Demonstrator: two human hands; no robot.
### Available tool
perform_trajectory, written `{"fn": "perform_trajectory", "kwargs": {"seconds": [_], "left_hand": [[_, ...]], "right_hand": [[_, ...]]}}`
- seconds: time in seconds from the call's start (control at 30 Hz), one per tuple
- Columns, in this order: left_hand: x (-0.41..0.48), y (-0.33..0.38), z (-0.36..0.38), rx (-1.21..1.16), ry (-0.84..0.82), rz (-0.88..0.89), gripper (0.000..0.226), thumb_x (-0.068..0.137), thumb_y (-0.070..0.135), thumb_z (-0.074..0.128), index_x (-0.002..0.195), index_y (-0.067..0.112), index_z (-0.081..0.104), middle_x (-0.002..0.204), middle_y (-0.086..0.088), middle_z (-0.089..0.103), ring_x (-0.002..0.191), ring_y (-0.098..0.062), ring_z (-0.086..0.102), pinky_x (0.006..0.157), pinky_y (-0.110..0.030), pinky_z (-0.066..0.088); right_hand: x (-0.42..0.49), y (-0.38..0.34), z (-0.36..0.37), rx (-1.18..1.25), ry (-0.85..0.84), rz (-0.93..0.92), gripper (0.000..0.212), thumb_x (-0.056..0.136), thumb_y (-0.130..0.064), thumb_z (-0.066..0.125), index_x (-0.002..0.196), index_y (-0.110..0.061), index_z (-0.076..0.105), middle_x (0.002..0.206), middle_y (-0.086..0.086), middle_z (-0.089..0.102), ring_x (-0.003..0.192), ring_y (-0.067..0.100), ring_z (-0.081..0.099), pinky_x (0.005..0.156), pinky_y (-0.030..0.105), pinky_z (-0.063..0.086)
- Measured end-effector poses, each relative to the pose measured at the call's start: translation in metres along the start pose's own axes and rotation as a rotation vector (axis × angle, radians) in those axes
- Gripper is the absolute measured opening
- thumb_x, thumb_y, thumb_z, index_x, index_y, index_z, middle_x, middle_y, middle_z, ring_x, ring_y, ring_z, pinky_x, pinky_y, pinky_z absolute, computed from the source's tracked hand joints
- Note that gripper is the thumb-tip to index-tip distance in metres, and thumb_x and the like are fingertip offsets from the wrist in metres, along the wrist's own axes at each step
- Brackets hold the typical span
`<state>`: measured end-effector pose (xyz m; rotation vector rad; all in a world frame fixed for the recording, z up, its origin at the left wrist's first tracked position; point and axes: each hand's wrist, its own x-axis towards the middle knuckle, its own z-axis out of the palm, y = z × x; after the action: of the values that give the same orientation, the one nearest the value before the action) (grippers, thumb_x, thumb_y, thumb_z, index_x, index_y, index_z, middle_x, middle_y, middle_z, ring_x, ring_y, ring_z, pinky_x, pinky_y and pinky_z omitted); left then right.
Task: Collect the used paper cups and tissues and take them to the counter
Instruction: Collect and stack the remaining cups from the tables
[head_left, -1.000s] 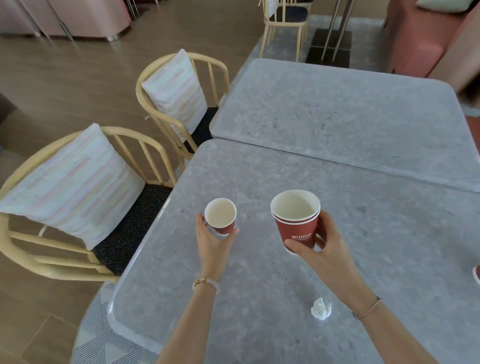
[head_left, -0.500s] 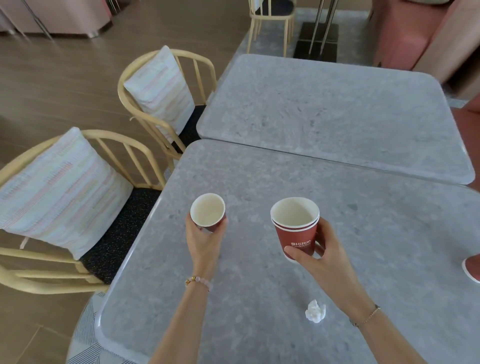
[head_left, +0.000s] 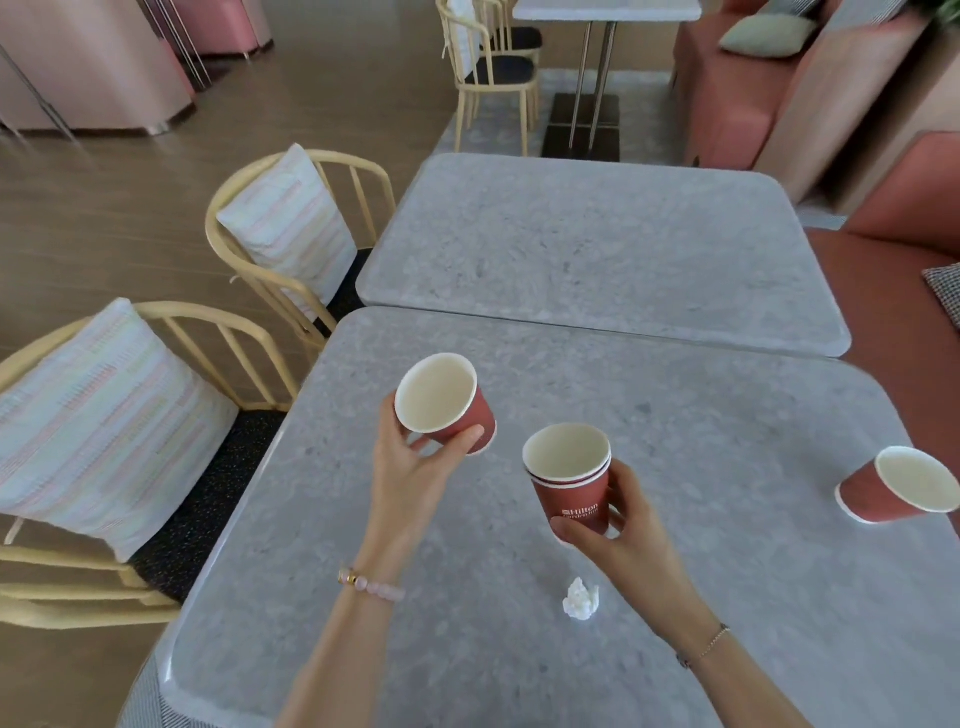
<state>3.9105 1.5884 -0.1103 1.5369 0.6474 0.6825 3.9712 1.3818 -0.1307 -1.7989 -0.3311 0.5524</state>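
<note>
Holding a small cup (head_left: 441, 402) in my left hand (head_left: 410, 467), I have my thumb pressed along its lower side and my fingers curled round the far side. The cup is clear of the table and tipped, with its pale inside turned toward me. Just to its right and a little nearer to me, my right hand (head_left: 628, 540) grips a stack of cups (head_left: 569, 483). Two white rims show one inside the other, and the red wall carries white lettering. My thumb crosses the front low down, and my fingers wrap round the right side. The stack stands upright and apart from the small cup; I cannot tell whether its base touches the surface.

Nearer to me than the stack, beside my right forearm, a crumpled white tissue (head_left: 581, 600) lies on the grey table (head_left: 727, 415). A third cup (head_left: 893, 491), red with a white rim, sits well apart near the table's right edge, and neither hand touches it.

A beaded bracelet (head_left: 371, 584) circles my left wrist and a thin chain (head_left: 711, 642) my right. A second table (head_left: 597, 249) of the same grey stone butts against the far edge of mine. Along the left side stand two pale wooden chairs, the near chair (head_left: 218, 332) and the far chair (head_left: 228, 208), each with a striped cushion leaning on its back: the near cushion (head_left: 98, 415) and the far cushion (head_left: 291, 228). A pink bench (head_left: 893, 249) runs along the right, beyond the tables.
</note>
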Motion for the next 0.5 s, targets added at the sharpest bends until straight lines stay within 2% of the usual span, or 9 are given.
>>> {"fn": "perform_trajectory", "kwargs": {"seconds": [0.1, 0.2, 0.3, 0.43, 0.5], "left_hand": [[-0.011, 0.022, 0.007, -0.064, -0.045, -0.001, 0.059, 0.067, 0.002, 0.081, 0.116, 0.019, 0.053, 0.112, 0.007, 0.062, 0.096, 0.004, 0.061, 0.075, -0.013, 0.051], [-0.023, 0.042, 0.016, -0.108, -0.096, 0.014, 0.054, 0.068, -0.004, 0.078, 0.113, 0.015, 0.055, 0.108, 0.005, 0.063, 0.091, 0.006, 0.063, 0.070, -0.009, 0.049], [-0.036, 0.057, 0.026, -0.119, -0.188, 0.008, 0.049, 0.068, -0.006, 0.077, 0.106, 0.017, 0.055, 0.103, 0.007, 0.064, 0.087, 0.007, 0.063, 0.068, -0.009, 0.048], [-0.051, 0.065, 0.043, -0.092, -0.301, 0.007, 0.055, 0.069, -0.006, 0.077, 0.110, 0.019, 0.051, 0.107, 0.009, 0.062, 0.091, 0.005, 0.062, 0.070, -0.014, 0.050], [-0.057, 0.068, 0.051, -0.080, -0.332, -0.004, 0.059, 0.065, 0.001, 0.082, 0.109, 0.022, 0.050, 0.109, 0.009, 0.061, 0.091, 0.004, 0.062, 0.073, -0.016, 0.051]], "right_hand": [[-0.012, 0.006, -0.006, 0.001, 0.001, -0.022, 0.063, 0.072, -0.013, 0.079, 0.119, -0.042, 0.048, 0.112, -0.020, 0.062, 0.100, -0.002, 0.059, 0.078, 0.011, 0.046], [-0.022, 0.009, -0.011, 0.002, 0.014, -0.047, 0.063, 0.072, -0.010, 0.079, 0.115, -0.044, 0.049, 0.109, -0.022, 0.063, 0.098, -0.002, 0.059, 0.077, 0.009, 0.045], [-0.027, 0.009, -0.016, 0.001, 0.032, -0.069, 0.063, 0.071, -0.010, 0.080, 0.113, -0.044, 0.049, 0.107, -0.023, 0.063, 0.099, -0.002, 0.059, 0.077, 0.008, 0.045], [-0.034, 0.007, -0.021, 0.000, 0.061, -0.097, 0.064, 0.071, -0.011, 0.080, 0.116, -0.044, 0.048, 0.108, -0.023, 0.064, 0.099, 0.001, 0.061, 0.077, 0.011, 0.047], [-0.037, 0.006, -0.025, -0.001, 0.076, -0.108, 0.065, 0.071, -0.010, 0.079, 0.118, -0.043, 0.048, 0.110, -0.021, 0.063, 0.101, 0.001, 0.061, 0.079, 0.013, 0.048]]}}
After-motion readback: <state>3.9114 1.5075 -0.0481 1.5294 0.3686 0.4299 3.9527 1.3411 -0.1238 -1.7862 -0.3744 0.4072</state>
